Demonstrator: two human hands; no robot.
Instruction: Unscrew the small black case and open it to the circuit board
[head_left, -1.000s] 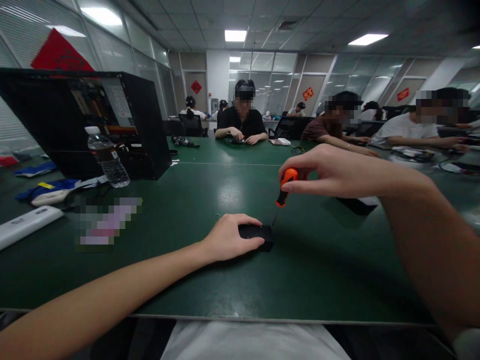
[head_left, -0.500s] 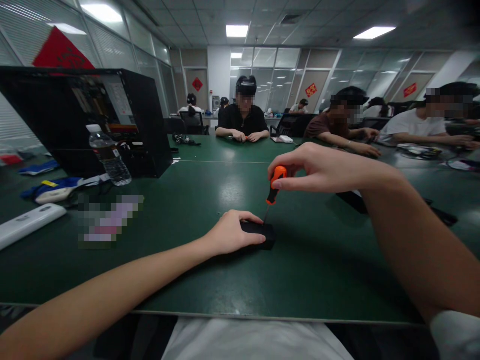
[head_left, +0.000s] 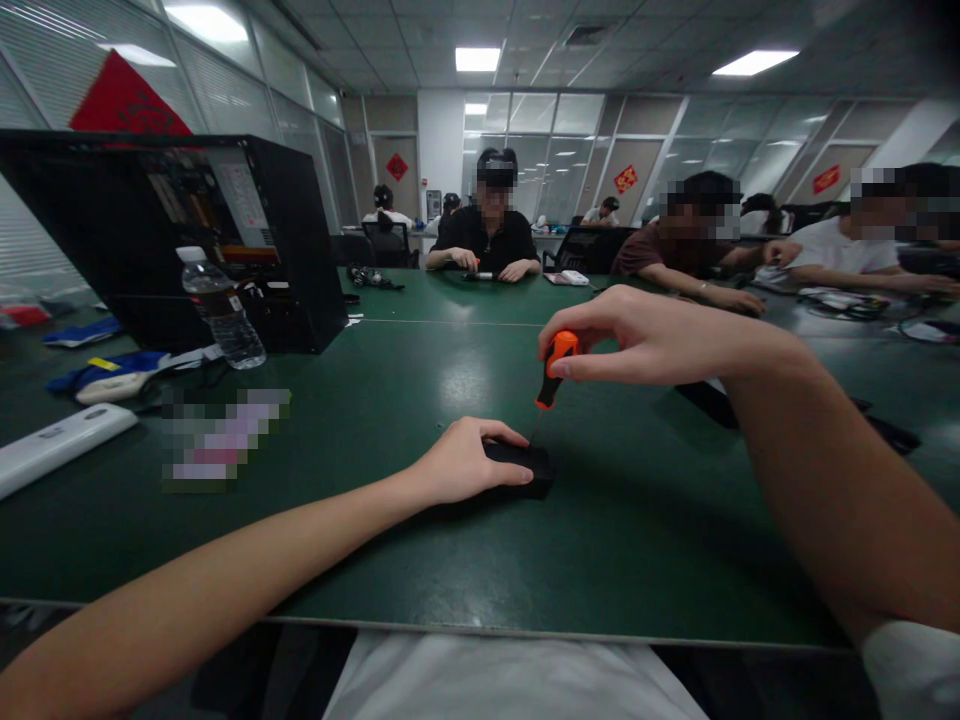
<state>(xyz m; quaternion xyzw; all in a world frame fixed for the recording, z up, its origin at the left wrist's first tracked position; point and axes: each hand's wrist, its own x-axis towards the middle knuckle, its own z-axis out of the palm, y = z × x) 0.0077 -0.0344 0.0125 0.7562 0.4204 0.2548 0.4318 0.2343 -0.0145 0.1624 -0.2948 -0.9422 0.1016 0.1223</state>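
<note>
A small flat black device (head_left: 529,468) lies on the green table (head_left: 420,560) in front of me. My left hand (head_left: 461,462) rests over its left part, fingers curled around it and pressing it down. My right hand (head_left: 645,335) hovers above it and pinches the top of a small screwdriver with an orange and black handle (head_left: 553,366). The thin shaft points down and its tip meets the top of the black device near its far edge.
An open black computer case (head_left: 172,235) stands at the back left with a water bottle (head_left: 221,310) before it. A white flat device (head_left: 52,447) and blue items (head_left: 112,372) lie at left. A black flat object (head_left: 709,400) lies behind my right arm. Several people sit at the far side.
My right hand brought the screwdriver left and down, so that its tip now rests on the black device. My left hand stays on the device.
</note>
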